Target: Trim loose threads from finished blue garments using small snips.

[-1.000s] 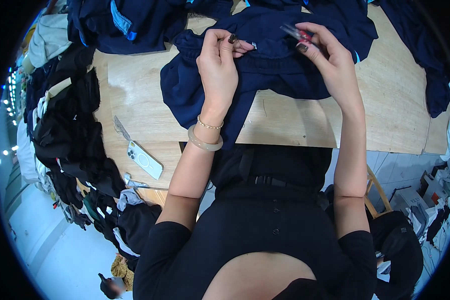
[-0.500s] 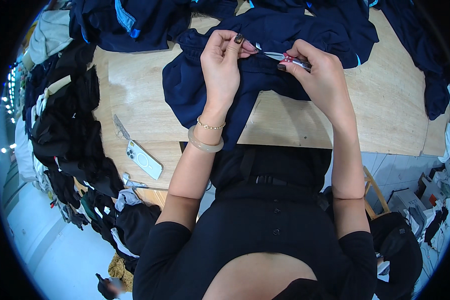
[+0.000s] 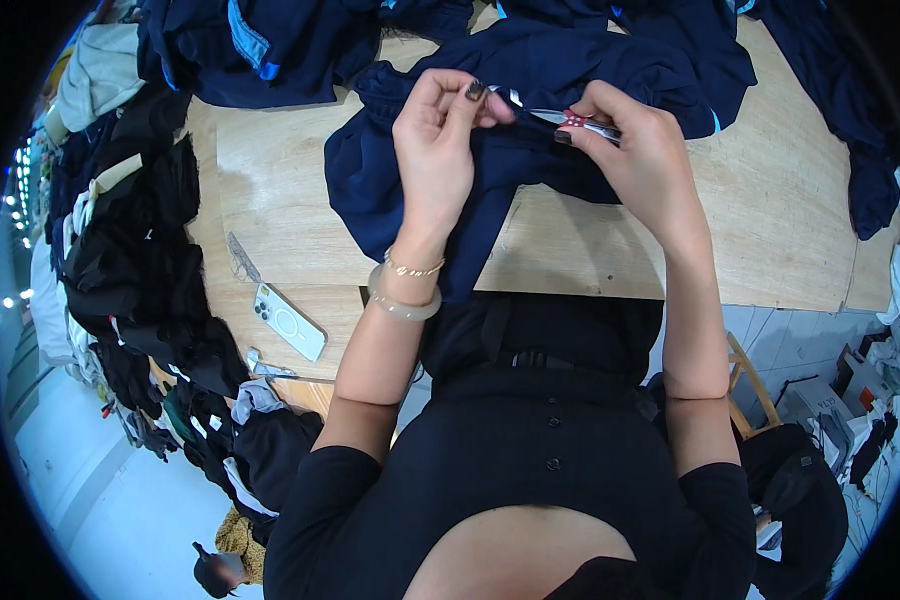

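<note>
A navy garment lies bunched on the wooden table, one part hanging over the near edge. Above it, my right hand grips a pair of thread snips with a red, white-dotted wrap, their silver blades pointing left. My left hand is closed in a pinch at the garment's upper part. Just right of its fingertips shows a small white tag, close to the tips of the blades. What exactly the left fingers pinch is too small and blurred to make out.
More navy clothes with light blue trim lie along the table's far side. On the left are a phone and a tangle of thread, beside heaped black clothes. Another person is at the lower left.
My left hand has shifted slightly left and down, its wrist turning a little. The right hand with the snips has barely moved.
</note>
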Demonstrator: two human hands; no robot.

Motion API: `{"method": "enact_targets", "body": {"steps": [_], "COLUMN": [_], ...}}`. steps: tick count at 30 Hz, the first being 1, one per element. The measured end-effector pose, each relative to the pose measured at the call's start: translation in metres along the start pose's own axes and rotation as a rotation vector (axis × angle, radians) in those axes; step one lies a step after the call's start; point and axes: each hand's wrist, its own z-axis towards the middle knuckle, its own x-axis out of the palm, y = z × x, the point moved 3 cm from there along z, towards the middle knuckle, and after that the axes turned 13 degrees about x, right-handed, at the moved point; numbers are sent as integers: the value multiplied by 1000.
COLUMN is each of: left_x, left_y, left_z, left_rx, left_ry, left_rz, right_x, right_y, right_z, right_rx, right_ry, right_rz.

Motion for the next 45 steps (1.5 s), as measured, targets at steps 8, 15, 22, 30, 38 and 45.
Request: {"method": "enact_targets", "body": {"steps": [8,15,22,30,38,45], "left_x": [-1,0,-6,-5,1,5], "left_y": [-33,-11,-9,-12,-21,-30], "left_z": [-39,-2,-16,-3,-3,-7], "left_rx": [0,259,315,367,338,338], "left_ry": [908,518,427,636,634,596], "left_rz": [532,956,929,911,859,997], "right_x": [-17,13,16,18,20,23], "right_y": [-9,-11,-36,-36,-33,-28], "right_z": [2,-4,-24,-22,-22,-24], "right_rx": [212,285,273,234,214,200], "right_ry": [-10,27,51,83,43,75], "right_rz": [514,668,827,805,752,792]}}
